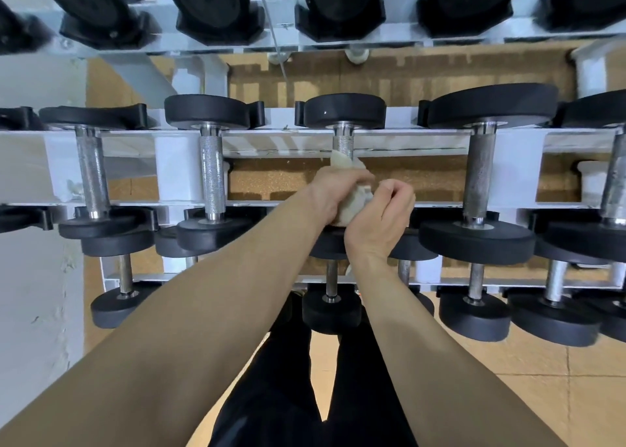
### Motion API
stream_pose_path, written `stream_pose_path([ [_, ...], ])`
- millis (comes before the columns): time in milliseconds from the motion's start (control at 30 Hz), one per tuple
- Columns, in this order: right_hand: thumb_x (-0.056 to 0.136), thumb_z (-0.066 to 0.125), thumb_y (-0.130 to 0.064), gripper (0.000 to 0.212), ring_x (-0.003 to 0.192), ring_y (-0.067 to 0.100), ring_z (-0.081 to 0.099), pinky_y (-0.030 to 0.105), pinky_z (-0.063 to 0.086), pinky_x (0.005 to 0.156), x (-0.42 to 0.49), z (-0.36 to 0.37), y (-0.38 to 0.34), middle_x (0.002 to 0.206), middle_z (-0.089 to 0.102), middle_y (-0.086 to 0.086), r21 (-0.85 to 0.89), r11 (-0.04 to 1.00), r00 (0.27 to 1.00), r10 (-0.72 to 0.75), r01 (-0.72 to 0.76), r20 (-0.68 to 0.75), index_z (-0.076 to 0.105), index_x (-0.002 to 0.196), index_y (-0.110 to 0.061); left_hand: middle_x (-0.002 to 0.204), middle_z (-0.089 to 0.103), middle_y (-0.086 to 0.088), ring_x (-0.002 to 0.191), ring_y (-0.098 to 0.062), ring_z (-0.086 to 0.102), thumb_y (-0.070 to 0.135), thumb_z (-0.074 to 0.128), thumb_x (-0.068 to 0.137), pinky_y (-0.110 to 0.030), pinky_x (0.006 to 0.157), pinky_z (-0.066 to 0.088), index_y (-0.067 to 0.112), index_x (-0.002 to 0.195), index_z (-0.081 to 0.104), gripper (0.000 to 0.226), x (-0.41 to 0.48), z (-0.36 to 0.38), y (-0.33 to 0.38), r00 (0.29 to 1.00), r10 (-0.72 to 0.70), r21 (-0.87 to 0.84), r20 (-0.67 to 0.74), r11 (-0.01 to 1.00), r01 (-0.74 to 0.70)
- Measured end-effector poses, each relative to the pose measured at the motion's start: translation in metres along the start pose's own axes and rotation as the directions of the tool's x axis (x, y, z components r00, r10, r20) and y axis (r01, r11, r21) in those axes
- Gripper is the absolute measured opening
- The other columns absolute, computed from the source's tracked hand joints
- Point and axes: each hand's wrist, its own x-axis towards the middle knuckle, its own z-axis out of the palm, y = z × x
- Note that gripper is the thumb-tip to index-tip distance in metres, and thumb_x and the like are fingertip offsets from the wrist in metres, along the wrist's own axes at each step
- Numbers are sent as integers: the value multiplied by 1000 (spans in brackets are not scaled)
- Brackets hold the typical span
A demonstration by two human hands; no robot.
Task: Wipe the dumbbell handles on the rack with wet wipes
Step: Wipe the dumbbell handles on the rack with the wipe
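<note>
The handle (342, 143) of the middle dumbbell lies across the front and back rails of the rack's (171, 169) middle shelf. The left hand (333, 189) curls round a wet wipe (352, 203) wrapped on it. Just beside it, the right hand (379, 216) pinches the wipe's near end, fingers curled.

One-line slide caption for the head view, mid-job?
Left hand and right hand grip a wet wipe around a dumbbell handle on the white rack.
</note>
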Motion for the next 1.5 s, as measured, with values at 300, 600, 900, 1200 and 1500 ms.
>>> stream_pose_path([
  [300, 101, 35, -32, 23, 87, 12, 47, 15, 34, 77, -1, 2, 0, 98, 53, 2, -32, 999, 999, -40, 40, 13, 51, 95, -17, 65, 62, -1, 63, -16, 61, 30, 77, 87, -28, 66, 55, 17, 79, 65, 19, 7, -9, 28, 985, 60, -159, 163, 987, -33],
  [600, 96, 31, -43, 35, 91, 15, 49, 23, 35, 78, 0, 0, -3, 101, 53, 3, -26, 999, 999, -22, 23, 29, 53, 97, -15, 117, 59, -11, 107, -26, 60, 18, 59, 98, -41, 94, 52, 9, 136, 32, 48, -5, 14, -10, 934, 306, 308, -184, 920, -241],
  [900, 95, 30, -46, 40, 92, 18, 49, 18, 33, 81, 0, 1, -1, 100, 54, 4, -19, 999, 998, -50, 50, 29, 53, 96, -14, 82, 73, -7, 74, -17, 70, 21, 86, 77, -26, 65, 56, 6, 97, 71, 29, 11, -14, -6, 990, 42, 72, 137, 996, -53],
  [1200, 93, 28, -49, 40, 94, 15, 47, 16, 33, 79, -1, 1, -1, 100, 52, -1, -32, 998, 997, -48, 50, 64, 52, 97, -17, 75, 63, 0, 77, -18, 60, 38, 86, 76, -29, 74, 49, 18, 84, 67, 29, 6, -1, 37, 998, 38, -102, 49, 994, -33],
  [1500, 94, 29, -47, 34, 93, 18, 49, 27, 37, 82, 0, 0, -3, 100, 53, 0, -53, 997, 996, -51, 55, 71, 50, 95, -20, 114, 61, -12, 102, -22, 63, 55, 69, 58, -37, 82, 55, 6, 133, 32, 96, -15, 1, -14, 979, 205, 263, 14, 943, -201],
])
